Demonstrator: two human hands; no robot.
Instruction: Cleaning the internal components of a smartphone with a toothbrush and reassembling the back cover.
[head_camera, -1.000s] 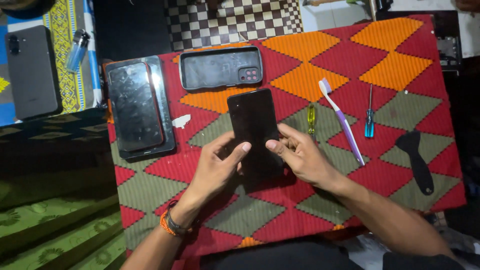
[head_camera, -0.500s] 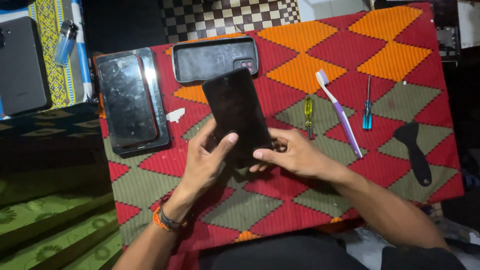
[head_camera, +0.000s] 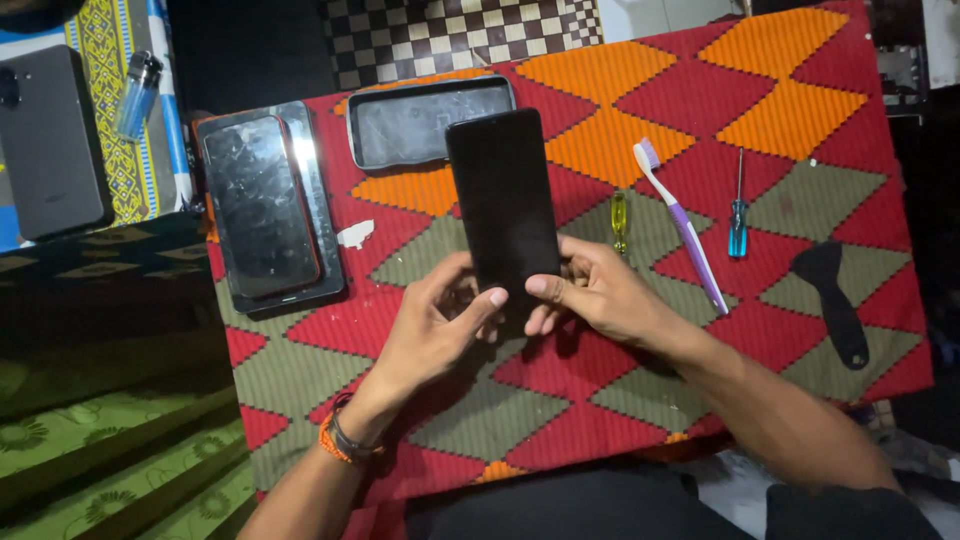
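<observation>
Nearest the camera, the person's left hand and right hand close on the lower end of a black phone, thumbs pressed on its dark face and fingers curled behind (the left wrist wears an orange band). The phone is held over a red, orange and grey woven mat, its upper end reaching toward a grey phone case lying farther off. To the right lie a small yellow screwdriver, a purple toothbrush, a blue screwdriver and a black pry tool. To the left rests another phone on a dark tray, and beyond the mat, a dark phone beside a small clear bottle.
</observation>
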